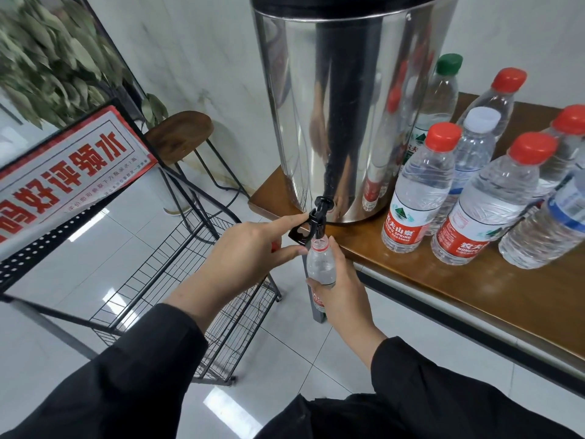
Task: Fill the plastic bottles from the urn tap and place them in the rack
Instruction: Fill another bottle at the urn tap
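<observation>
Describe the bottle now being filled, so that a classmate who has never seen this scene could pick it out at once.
Find the steel urn on the wooden table and follow it down to its black tap. Under the spout, off the table edge, the right hand holds a bottle. Unlike the bottles standing on the table, it has no cap and is held in the air.

I count 1 steel urn (342,106) with 1 black tap (318,217). 1 uncapped bottle (319,267) under it. On the table (443,296), right: 4 red-capped, 1 green-capped, 1 white-capped, 1 blue-label at the edge. Left: 1 wire rack (177,280), 1 stool (180,134), 1 sign (63,172).
</observation>
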{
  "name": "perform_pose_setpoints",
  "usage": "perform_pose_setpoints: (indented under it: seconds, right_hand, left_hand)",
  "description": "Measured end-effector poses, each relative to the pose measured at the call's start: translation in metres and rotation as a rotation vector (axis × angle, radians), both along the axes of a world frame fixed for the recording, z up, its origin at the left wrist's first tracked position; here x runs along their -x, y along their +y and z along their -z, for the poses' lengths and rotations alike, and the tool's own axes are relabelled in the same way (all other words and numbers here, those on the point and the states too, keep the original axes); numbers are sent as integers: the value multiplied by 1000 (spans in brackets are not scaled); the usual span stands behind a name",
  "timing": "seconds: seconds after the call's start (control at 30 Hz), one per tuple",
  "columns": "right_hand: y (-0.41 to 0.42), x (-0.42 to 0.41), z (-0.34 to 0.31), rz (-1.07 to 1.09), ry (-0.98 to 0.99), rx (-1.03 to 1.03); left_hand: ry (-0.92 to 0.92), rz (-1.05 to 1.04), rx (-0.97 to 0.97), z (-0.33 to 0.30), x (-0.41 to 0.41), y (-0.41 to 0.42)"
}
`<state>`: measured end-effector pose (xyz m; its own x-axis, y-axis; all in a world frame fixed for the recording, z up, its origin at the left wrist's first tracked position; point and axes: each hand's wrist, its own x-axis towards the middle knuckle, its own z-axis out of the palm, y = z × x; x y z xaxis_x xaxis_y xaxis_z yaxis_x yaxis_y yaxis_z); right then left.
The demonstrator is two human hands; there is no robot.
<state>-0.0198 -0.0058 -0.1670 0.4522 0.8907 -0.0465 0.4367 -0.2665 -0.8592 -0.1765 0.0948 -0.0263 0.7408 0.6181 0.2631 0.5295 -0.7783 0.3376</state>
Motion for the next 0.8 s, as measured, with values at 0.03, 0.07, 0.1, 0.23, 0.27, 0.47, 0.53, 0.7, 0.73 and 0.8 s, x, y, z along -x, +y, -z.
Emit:
perform_pose_setpoints:
  seconds: [0.03,0.07,0.1,0.23,0.27,0.47,0.53,0.7,0.73,0.8]
  right_hand:
    - [0,0,0,2,-1,2]
    - [1,0,-1,2,-1,5]
    - [1,0,-1,2,0,6]
    - [0,-1,-2,-1,6,4]
    - [0,-1,-1,-1,4,4]
    - [-1,-1,-1,-10,10,-1]
    - [0,0,-2,-8,5,4]
    - [1,0,-2,-5,-9,9]
    - [1,0,-2,-5,-11,9]
    - [0,0,-1,-5,-13,7]
  left_hand:
    - [-6,6,-7,1,0,0]
    - [-13,12,-17,3,1,0]
    - [-24,16,-29,4,1,0]
    - [-65,6,-62,9,1,-2]
    - [-73,-3,-66,10,0,-2]
    - [-94,-35,-70,12,1,-3]
    - [-103,-40,-64,11,1,-3]
    - [-102,-50,-50,12,1,-3]
    - [-101,-51,-44,12,1,-3]
    - [-100,-49,-34,13,1,-3]
